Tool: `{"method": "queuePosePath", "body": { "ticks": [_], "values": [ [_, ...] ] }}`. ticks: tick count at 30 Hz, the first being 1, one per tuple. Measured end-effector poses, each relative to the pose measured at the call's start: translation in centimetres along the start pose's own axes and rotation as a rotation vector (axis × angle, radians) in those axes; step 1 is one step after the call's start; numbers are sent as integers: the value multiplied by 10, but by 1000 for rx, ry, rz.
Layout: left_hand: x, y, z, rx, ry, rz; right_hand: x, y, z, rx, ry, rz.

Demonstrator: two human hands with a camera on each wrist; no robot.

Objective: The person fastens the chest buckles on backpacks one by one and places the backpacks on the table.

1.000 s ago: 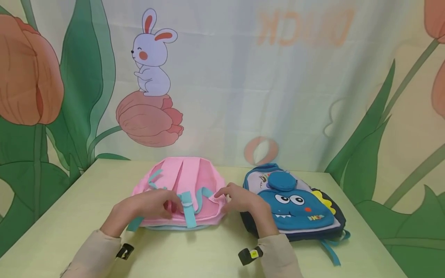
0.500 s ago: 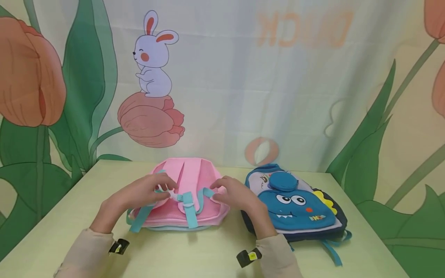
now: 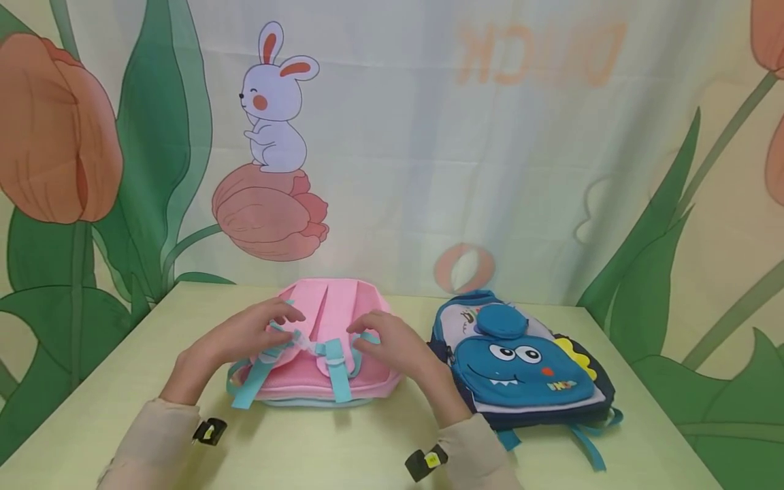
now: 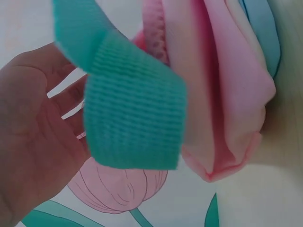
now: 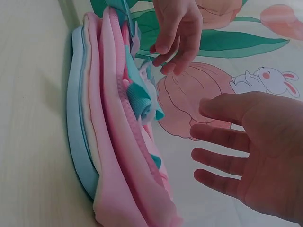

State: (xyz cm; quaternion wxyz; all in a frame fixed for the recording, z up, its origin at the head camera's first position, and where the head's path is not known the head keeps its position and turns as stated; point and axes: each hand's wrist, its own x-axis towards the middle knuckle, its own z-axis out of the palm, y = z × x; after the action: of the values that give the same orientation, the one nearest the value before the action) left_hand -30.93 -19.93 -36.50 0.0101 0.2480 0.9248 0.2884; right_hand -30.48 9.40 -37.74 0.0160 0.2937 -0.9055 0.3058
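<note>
Both hands have shifted over the pink backpack point(image 3: 327, 327): the left hand point(image 3: 254, 332) has risen from its middle strap to its left half, and the right hand point(image 3: 392, 340) has come inward from its right edge. Each is relaxed, fingers apart, gripping nothing. Strap side up, the backpack should handle as light and soft, its cloth folding readily, with little to break. Its turquoise webbing point(image 3: 340, 386) looks limp and ribbed, easy to pinch but likely to flop; a padded shoulder strap point(image 3: 339, 303) seems the surer hold. Under the backpack lies a pale yellow-green counter point(image 3: 349, 449), apparently smooth. Near the backpack's right side, apart from it, rests a blue backpack point(image 3: 523, 371) with a cartoon face. Beyond the pink backpack hangs a pale curtain point(image 3: 520, 156), printed with tulips and a rabbit point(image 3: 275, 116).
</note>
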Motion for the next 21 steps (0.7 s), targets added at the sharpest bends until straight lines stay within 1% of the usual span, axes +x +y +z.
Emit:
{"method": "queuePosePath", "body": {
  "ticks": [3, 6, 10, 13, 17, 21],
  "values": [
    [1, -5, 1, -16, 0, -12, 1, -4, 5, -18, 14, -5],
    [3, -11, 3, -30, -1, -11, 3, -7, 9, -8, 20, -30],
    [5, -17, 7, -32, -12, -7, 11, -10, 18, 8, -5, -68],
    [6, -20, 10, -29, -11, -8, 18, -11, 25, -10, -22, -79],
    [8, -22, 14, -15, -13, -2, 27, -11, 33, -30, -30, -75],
    [12, -23, 17, 9, -17, 10, 34, -10, 38, -31, -33, -43]
  ]
}}
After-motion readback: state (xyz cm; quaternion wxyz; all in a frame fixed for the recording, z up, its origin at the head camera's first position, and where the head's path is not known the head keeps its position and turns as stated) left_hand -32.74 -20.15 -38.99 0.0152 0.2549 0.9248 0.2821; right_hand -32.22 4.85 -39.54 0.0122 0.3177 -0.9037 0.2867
